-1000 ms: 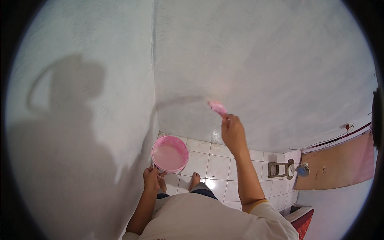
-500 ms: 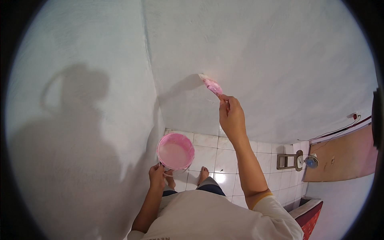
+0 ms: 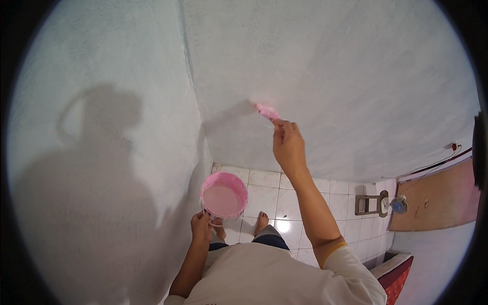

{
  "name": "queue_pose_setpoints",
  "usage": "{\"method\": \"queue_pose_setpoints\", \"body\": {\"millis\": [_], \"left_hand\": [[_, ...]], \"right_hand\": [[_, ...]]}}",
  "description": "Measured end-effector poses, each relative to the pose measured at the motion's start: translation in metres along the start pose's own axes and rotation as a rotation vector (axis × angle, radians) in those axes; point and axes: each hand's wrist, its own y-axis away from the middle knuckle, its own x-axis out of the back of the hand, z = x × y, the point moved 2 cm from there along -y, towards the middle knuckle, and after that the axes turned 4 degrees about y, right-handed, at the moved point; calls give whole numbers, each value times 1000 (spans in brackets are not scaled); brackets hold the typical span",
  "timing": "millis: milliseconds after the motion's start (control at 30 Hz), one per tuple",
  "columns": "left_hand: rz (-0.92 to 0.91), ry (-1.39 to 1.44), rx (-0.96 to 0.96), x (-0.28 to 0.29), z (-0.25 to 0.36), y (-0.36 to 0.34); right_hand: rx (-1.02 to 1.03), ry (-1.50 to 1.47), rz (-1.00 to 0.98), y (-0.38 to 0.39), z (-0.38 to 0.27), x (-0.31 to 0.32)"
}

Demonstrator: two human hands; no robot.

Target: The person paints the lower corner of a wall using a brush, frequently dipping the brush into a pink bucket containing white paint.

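My right hand [image 3: 290, 147] is closed round the handle of a paintbrush [image 3: 267, 111] whose body is smeared pink. The brush tip is at the pale wall [image 3: 325, 66] ahead; whether it touches is hard to tell, though its shadow meets it closely. Low on the left, my left hand [image 3: 201, 226] grips a pink bucket [image 3: 236, 185] by its rim or handle; the fingers are partly hidden. Pale pinkish paint [image 3: 220, 200] lies inside the bucket, which hangs above the tiled floor.
A second wall [image 3: 91, 203] stands close on my left, carrying my shadow. White tiles [image 3: 262, 198] cover the floor. To the right are a stool-like frame [image 3: 367, 205], a small fan [image 3: 399, 204], a brown panel [image 3: 432, 198], cables by a socket [image 3: 454, 146] and red furniture [image 3: 399, 279].
My right hand and the brush have moved slightly down and to the left, the brush tip now lower along the wall. My left hand still holds the bucket in nearly the same place.
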Motion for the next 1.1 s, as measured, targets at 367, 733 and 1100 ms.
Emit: {"method": "queue_pose_setpoints", "body": {"millis": [367,733,1100], "left_hand": [[77,-58,-14,-15,7,10],[16,-134,-24,-21,28,24],[-181,-121,-78,-31,34,34]], "right_hand": [[-983,-1126,-276,83,102,-106],[-900,-1467,-46,2,51,-60],[-948,-1344,-1,66,88,-22]]}}
